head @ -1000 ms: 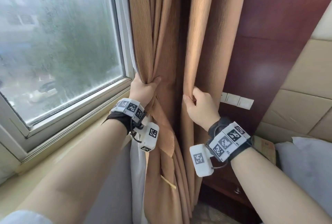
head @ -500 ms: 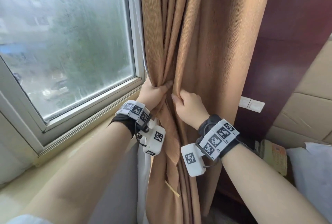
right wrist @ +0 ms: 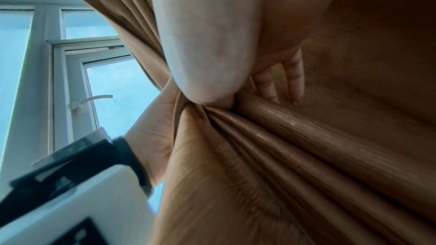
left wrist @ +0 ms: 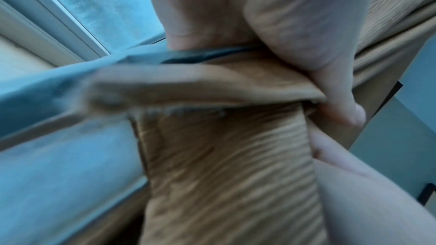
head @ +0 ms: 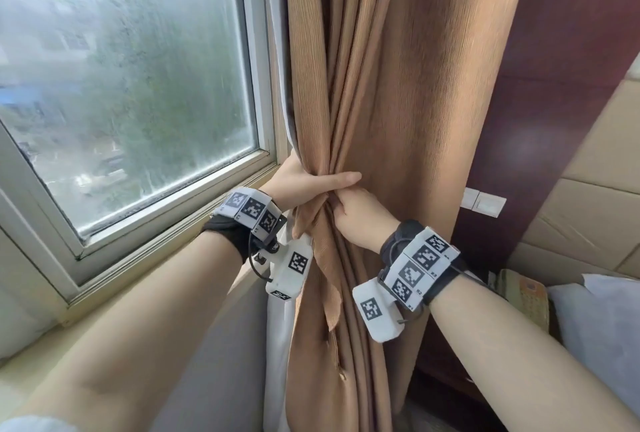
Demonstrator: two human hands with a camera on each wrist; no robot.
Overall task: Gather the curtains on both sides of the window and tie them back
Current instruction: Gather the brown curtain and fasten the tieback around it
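Where the window frame point(head: 266, 126) meets the wall, both the left hand point(head: 304, 182) and right hand point(head: 363, 220) clench the bunched tan curtain point(head: 381, 102), knuckles touching.

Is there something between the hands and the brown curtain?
No. The left hand and the right hand both grip the bunched curtain directly, with nothing visible in between.
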